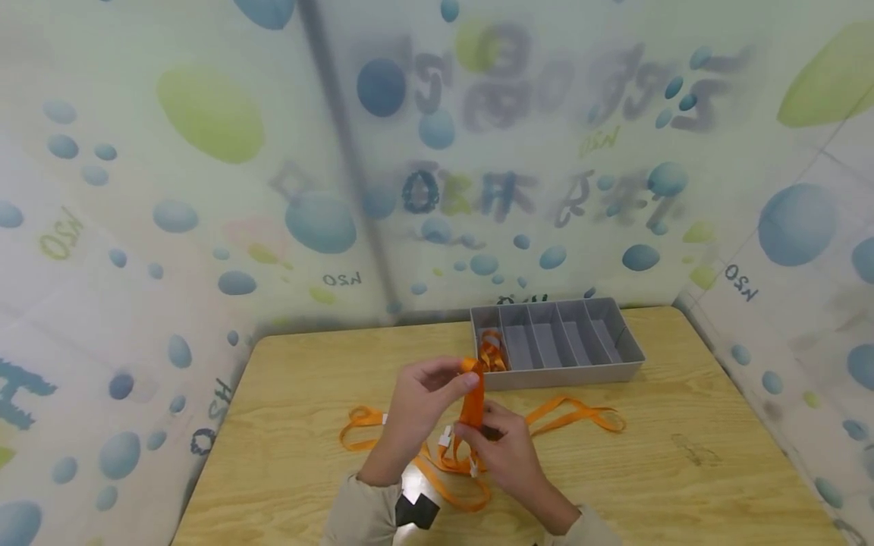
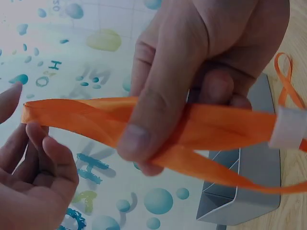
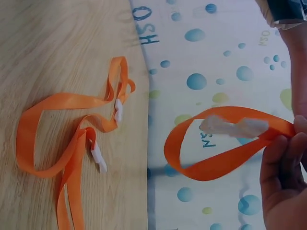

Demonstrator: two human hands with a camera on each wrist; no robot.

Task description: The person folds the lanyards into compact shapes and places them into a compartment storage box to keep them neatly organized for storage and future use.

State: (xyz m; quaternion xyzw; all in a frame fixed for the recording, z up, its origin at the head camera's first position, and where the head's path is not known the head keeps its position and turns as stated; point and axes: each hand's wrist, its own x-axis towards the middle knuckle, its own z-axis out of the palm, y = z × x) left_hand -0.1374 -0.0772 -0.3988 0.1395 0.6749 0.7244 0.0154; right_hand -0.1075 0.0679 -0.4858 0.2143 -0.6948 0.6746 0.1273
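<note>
Pinched in both your hands is one orange strap point(image 1: 473, 406). Your left hand point(image 1: 423, 394) holds its folded upper end between thumb and fingers; your right hand point(image 1: 508, 455) nips it lower down, thumb pressed close against fingers. The strap stands roughly upright between your hands, raised above the table and just in front of the tray, and below your right hand it hangs as a loop.

Behind it all you face a pale wall point(image 1: 601, 280) with blue and green spots and lettering. Your wood-grain table point(image 1: 307, 379) reaches back to it. Near the far edge, right of the middle, sits a grey tray point(image 1: 567, 377) of five compartments side by side; the leftmost holds bunched straps point(image 1: 490, 353). Beige sleeves point(image 1: 365, 508) cover your forearms. Loose straps point(image 3: 72, 101) lie in loops on the table, left, right and beneath your hands; you cannot tell how many. Smallest are the white tabs: one on the held strap point(image 2: 290, 128), others on the loose ones point(image 3: 98, 157).
</note>
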